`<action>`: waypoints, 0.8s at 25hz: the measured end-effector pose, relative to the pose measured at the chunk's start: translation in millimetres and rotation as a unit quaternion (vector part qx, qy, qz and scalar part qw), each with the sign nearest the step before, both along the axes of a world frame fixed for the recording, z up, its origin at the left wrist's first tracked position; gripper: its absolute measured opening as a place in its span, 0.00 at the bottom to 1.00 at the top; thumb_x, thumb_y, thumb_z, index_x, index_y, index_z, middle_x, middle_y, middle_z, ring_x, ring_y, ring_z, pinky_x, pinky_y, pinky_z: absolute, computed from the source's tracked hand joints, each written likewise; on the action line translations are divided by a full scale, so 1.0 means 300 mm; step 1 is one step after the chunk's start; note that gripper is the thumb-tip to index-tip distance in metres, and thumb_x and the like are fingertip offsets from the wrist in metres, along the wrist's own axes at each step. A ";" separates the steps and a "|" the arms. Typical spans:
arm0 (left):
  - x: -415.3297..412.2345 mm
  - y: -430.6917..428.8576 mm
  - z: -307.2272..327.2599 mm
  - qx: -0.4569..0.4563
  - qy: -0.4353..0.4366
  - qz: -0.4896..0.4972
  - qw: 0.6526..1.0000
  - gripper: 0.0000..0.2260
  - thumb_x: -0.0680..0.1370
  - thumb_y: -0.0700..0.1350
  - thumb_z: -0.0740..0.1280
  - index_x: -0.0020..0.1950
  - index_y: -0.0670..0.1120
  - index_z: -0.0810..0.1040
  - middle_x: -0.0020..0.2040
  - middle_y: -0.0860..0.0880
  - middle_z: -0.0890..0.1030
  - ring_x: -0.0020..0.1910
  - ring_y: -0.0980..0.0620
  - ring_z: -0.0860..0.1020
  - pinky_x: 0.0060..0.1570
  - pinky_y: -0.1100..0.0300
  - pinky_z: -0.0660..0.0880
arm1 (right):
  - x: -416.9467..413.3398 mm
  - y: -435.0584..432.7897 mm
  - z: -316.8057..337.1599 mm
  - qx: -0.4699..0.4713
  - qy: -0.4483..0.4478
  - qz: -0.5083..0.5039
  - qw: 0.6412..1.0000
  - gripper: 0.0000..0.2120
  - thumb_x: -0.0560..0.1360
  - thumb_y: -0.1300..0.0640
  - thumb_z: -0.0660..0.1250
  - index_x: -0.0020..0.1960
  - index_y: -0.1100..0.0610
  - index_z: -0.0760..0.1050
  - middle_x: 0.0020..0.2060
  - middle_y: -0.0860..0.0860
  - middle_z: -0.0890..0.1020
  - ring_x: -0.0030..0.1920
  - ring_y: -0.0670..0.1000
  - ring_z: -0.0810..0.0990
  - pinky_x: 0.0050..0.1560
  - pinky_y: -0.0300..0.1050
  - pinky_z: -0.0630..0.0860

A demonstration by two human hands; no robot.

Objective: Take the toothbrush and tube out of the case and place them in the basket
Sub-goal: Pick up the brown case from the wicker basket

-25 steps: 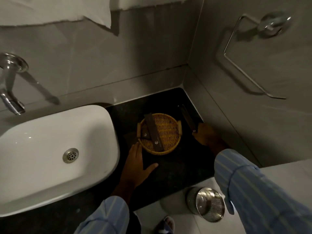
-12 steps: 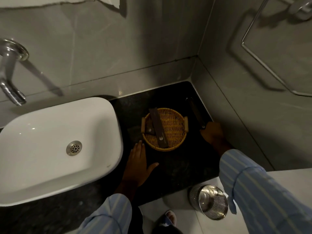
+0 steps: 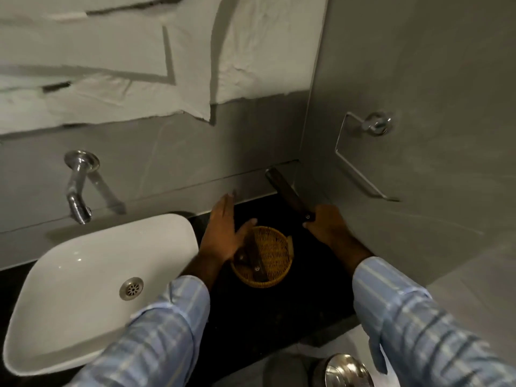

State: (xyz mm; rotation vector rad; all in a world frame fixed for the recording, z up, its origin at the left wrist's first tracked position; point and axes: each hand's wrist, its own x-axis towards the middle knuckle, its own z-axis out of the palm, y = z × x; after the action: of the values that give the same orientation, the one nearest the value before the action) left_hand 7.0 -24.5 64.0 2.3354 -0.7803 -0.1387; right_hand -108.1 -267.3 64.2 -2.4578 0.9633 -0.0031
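Note:
A round wicker basket stands on the black counter, right of the sink. Inside it lie a long dark flat item and a smaller dark piece; which one is the toothbrush or the tube I cannot tell. My right hand is shut on the near end of a long dark case, lifted above the counter and pointing toward the back corner. Fingers spread, my left hand is raised over the basket's left rim and holds nothing.
A white sink with a metal drain fills the left, with a chrome tap on the wall above. A metal towel ring hangs on the right wall. A steel bin stands on the floor below. White cloth hangs above.
My right hand has lifted the dark case off the counter. The left hand rose from the counter to the basket's left rim. The view tilted upward.

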 end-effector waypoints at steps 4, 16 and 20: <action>0.077 -0.095 0.304 -0.130 0.101 0.027 0.986 0.32 0.75 0.60 0.69 0.75 0.48 0.68 0.74 0.45 0.72 0.71 0.46 0.72 0.72 0.51 0.68 | -0.037 0.040 0.152 -0.020 -0.041 0.014 0.999 0.25 0.72 0.52 0.74 0.64 0.64 0.75 0.62 0.62 0.79 0.64 0.63 0.77 0.62 0.52 0.74; 0.066 -0.087 0.830 -0.233 0.241 -0.117 0.935 0.08 0.75 0.36 0.70 0.50 0.32 0.83 0.53 0.28 0.83 0.45 0.43 0.86 0.52 0.50 0.83 | -0.145 0.062 0.530 -0.108 -0.147 0.050 0.982 0.15 0.68 0.54 0.75 0.53 0.59 0.81 0.50 0.57 0.85 0.52 0.58 0.83 0.47 0.42 0.73; 0.052 -0.089 0.908 -0.155 0.147 -0.103 0.971 0.07 0.74 0.39 0.72 0.48 0.38 0.85 0.48 0.38 0.86 0.43 0.46 0.88 0.47 0.53 0.85 | -0.169 0.066 0.593 -0.139 -0.164 0.082 0.973 0.11 0.69 0.57 0.73 0.51 0.58 0.81 0.48 0.54 0.84 0.50 0.55 0.82 0.46 0.41 0.72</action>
State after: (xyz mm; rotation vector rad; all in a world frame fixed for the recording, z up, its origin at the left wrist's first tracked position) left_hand 22.6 -51.2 336.6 1.8817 -0.8277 -0.4124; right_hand -158.7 -247.5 242.1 -2.6667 0.6496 -0.5046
